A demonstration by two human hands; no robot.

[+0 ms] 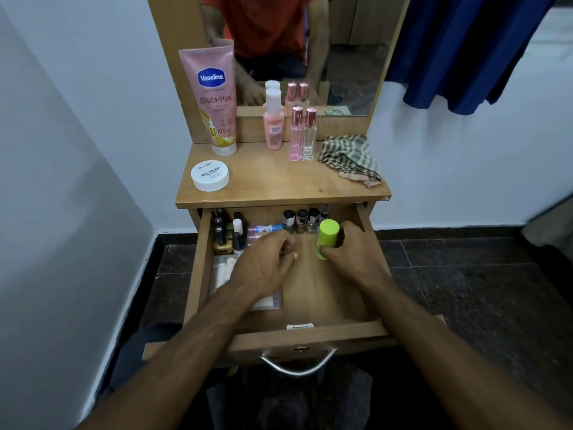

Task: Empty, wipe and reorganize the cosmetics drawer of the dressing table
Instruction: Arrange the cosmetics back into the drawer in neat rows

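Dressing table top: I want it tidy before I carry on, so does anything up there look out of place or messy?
Only the checked cloth, lying crumpled at the right rear corner. The lotion tube, bottles and white jar stand upright, and nothing looks spilled.

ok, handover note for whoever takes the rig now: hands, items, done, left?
Right hand: gripping the green-capped bottle, upright in the open drawer.
Left hand: curled over the drawer's middle, holding nothing visible.
On the tabletop: Vaseline tube, peach bottle, two perfume bottles, nail polish remover tub, checked cloth.
In the drawer: nail polishes, clear packets.
Unclear whether emptying or restocking; can't tell if wiped.
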